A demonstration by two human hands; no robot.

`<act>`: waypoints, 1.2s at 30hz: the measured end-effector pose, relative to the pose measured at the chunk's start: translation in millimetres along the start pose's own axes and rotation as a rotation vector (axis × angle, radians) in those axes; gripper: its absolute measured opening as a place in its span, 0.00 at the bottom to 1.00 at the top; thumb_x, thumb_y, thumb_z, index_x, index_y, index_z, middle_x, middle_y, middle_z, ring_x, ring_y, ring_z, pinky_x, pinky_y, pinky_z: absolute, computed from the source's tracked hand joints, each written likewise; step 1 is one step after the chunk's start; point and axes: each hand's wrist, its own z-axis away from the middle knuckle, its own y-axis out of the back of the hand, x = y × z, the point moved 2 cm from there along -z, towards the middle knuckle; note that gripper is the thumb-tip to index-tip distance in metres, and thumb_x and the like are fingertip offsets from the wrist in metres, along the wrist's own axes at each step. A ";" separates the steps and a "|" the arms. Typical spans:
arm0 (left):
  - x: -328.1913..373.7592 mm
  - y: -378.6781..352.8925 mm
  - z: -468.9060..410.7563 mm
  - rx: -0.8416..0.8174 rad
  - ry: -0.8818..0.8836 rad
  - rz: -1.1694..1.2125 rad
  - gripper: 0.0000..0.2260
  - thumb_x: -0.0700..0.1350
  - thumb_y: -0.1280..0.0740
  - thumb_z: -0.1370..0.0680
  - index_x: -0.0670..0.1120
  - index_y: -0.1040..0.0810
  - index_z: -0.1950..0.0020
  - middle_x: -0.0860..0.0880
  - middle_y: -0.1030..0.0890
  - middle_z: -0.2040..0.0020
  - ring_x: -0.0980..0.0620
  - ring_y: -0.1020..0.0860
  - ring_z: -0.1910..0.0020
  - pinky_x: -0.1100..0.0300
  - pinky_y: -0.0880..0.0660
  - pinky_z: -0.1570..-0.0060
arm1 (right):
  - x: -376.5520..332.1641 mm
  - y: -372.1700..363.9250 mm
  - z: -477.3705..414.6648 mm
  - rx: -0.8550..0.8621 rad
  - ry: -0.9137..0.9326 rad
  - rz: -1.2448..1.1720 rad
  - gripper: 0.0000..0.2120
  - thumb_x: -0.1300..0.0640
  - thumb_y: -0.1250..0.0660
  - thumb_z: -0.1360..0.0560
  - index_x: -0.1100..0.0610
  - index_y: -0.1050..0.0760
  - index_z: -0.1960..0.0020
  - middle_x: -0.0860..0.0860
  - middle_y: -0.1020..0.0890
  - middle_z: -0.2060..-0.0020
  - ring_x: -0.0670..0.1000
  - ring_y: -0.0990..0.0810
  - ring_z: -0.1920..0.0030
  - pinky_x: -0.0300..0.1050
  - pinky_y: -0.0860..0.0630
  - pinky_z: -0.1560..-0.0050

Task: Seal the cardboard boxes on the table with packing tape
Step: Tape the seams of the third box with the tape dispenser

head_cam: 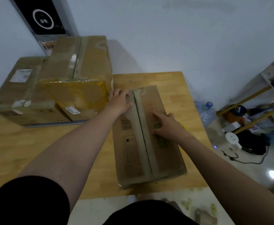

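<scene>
From the head view, a long cardboard box (149,137) lies flat on the wooden table (35,151), close to the table's right edge and pointing away from the person. A pale strip (142,127) runs along the top of the box from end to end, with a thin dark line down its middle. The left hand (119,101) rests on the far left part of the box top, with its fingers by the far end and its thumb just beside the pale strip. Its grip is wide and it holds nothing. The right hand (167,125) lies flat on the right side of the box top, fingers spread and pressing down. Its grip is wide too. A tiny bit of yellow shows behind this hand, but it is too small to tell what it is. To the left stands a tall box (77,75) with shiny tape over its top, touching or almost touching the long box at the far corner. Beside it, further left, lies a low flat box (19,95) with white labels. On the floor to the right is a big water bottle (206,111) with a blue cap, a shelf rack (263,103) full of small things, and a black cable (246,161). A black panel (43,18) with a white ring hangs on the wall.
</scene>
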 end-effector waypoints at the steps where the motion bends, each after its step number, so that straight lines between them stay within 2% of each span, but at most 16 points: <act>1: -2.5 -0.6 11.4 -0.003 0.008 0.007 0.17 0.55 0.33 0.19 0.55 0.30 0.32 0.49 0.38 0.25 0.42 0.49 0.21 0.43 0.42 0.24 | 0.7 -4.0 8.6 0.015 0.010 0.018 0.42 0.45 0.25 0.28 0.37 0.44 0.21 0.56 0.37 0.32 0.62 0.22 0.39 0.55 0.26 0.34; 6: -23.8 -1.0 94.1 -0.003 0.073 0.038 0.20 0.56 0.31 0.20 0.57 0.30 0.30 0.50 0.38 0.25 0.42 0.48 0.21 0.43 0.41 0.25 | 3.5 -30.3 53.4 0.042 0.070 0.033 0.39 0.43 0.25 0.29 0.37 0.40 0.23 0.56 0.35 0.32 0.60 0.24 0.36 0.54 0.27 0.32; 11: -60.1 -2.3 179.3 0.068 0.325 0.041 0.23 0.63 0.34 0.20 0.62 0.33 0.27 0.53 0.44 0.22 0.43 0.48 0.21 0.39 0.33 0.32 | -17.1 -61.7 92.5 0.132 0.208 0.271 0.31 0.41 0.28 0.28 0.40 0.33 0.26 0.56 0.33 0.34 0.65 0.27 0.35 0.57 0.26 0.35; 14: -84.4 2.5 226.9 0.064 0.461 0.016 0.23 0.64 0.38 0.18 0.65 0.36 0.24 0.51 0.46 0.19 0.41 0.50 0.20 0.36 0.34 0.31 | -35.7 -81.0 120.4 0.093 0.250 0.434 0.31 0.36 0.32 0.27 0.41 0.32 0.26 0.56 0.39 0.25 0.67 0.39 0.27 0.65 0.39 0.27; 16: -100.3 5.9 255.2 0.051 0.517 -0.048 0.24 0.65 0.42 0.17 0.65 0.38 0.22 0.49 0.47 0.19 0.39 0.50 0.20 0.35 0.34 0.30 | -47.9 -96.1 141.4 0.054 0.259 0.421 0.29 0.31 0.35 0.27 0.41 0.29 0.30 0.53 0.40 0.22 0.65 0.47 0.23 0.70 0.49 0.26; 17: -108.7 7.4 268.2 0.064 0.537 -0.082 0.24 0.65 0.43 0.17 0.65 0.39 0.22 0.47 0.45 0.19 0.38 0.48 0.21 0.35 0.34 0.31 | -53.0 -105.4 152.0 0.030 0.270 0.397 0.30 0.29 0.36 0.28 0.40 0.28 0.30 0.52 0.39 0.22 0.64 0.47 0.22 0.71 0.50 0.26; 19: -124.5 11.9 292.9 0.111 0.568 -0.121 0.23 0.65 0.44 0.17 0.65 0.37 0.22 0.44 0.42 0.23 0.37 0.44 0.24 0.37 0.34 0.33 | -63.1 -123.5 170.5 0.000 0.291 0.362 0.34 0.27 0.37 0.29 0.39 0.33 0.26 0.49 0.39 0.22 0.61 0.46 0.22 0.72 0.49 0.27; 22: -147.6 18.6 321.2 0.141 0.583 -0.151 0.20 0.63 0.45 0.17 0.63 0.33 0.25 0.42 0.39 0.28 0.36 0.40 0.28 0.39 0.34 0.36 | -82.2 -146.7 187.4 0.008 0.294 0.374 0.36 0.32 0.36 0.26 0.38 0.42 0.21 0.47 0.45 0.20 0.60 0.50 0.20 0.74 0.52 0.27; 24: -161.4 26.8 334.2 0.114 0.580 -0.191 0.19 0.61 0.46 0.16 0.59 0.30 0.28 0.41 0.36 0.31 0.36 0.36 0.31 0.41 0.33 0.38 | -99.4 -157.8 194.6 0.012 0.257 0.376 0.34 0.37 0.37 0.23 0.39 0.45 0.20 0.46 0.50 0.18 0.62 0.54 0.20 0.75 0.54 0.26; 28: -183.5 40.8 356.2 0.060 0.490 -0.302 0.18 0.61 0.46 0.16 0.53 0.24 0.37 0.43 0.28 0.38 0.40 0.26 0.40 0.45 0.28 0.43 | -138.0 -183.4 203.9 0.005 0.204 0.284 0.31 0.38 0.40 0.21 0.39 0.43 0.20 0.45 0.50 0.19 0.64 0.55 0.21 0.70 0.47 0.27; 30: -188.5 47.0 364.5 0.051 0.391 -0.300 0.17 0.59 0.44 0.16 0.51 0.20 0.43 0.45 0.22 0.48 0.44 0.23 0.49 0.48 0.23 0.48 | -156.3 -194.1 205.0 0.005 0.224 0.204 0.30 0.38 0.40 0.20 0.42 0.40 0.21 0.48 0.47 0.19 0.62 0.55 0.21 0.65 0.45 0.24; 32: -188.1 53.9 370.9 0.004 0.283 -0.261 0.16 0.56 0.41 0.16 0.49 0.18 0.53 0.46 0.19 0.58 0.45 0.20 0.60 0.54 0.20 0.59 | -173.4 -201.4 207.2 0.014 0.239 0.135 0.28 0.40 0.40 0.19 0.46 0.36 0.22 0.51 0.43 0.19 0.61 0.55 0.20 0.59 0.48 0.22; 34: -184.7 56.7 375.6 -0.077 0.178 -0.206 0.14 0.51 0.38 0.18 0.49 0.18 0.58 0.46 0.18 0.63 0.44 0.21 0.64 0.59 0.27 0.69 | -185.2 -208.5 209.9 0.040 0.232 0.112 0.26 0.40 0.37 0.20 0.48 0.30 0.26 0.54 0.41 0.21 0.59 0.52 0.21 0.55 0.50 0.23; 36: -178.7 55.5 379.0 -0.180 0.066 -0.116 0.12 0.47 0.39 0.18 0.51 0.16 0.53 0.50 0.20 0.62 0.46 0.21 0.61 0.60 0.32 0.69 | -190.1 -215.5 211.5 0.048 0.192 0.095 0.29 0.36 0.33 0.25 0.48 0.27 0.28 0.57 0.39 0.23 0.60 0.51 0.22 0.55 0.45 0.25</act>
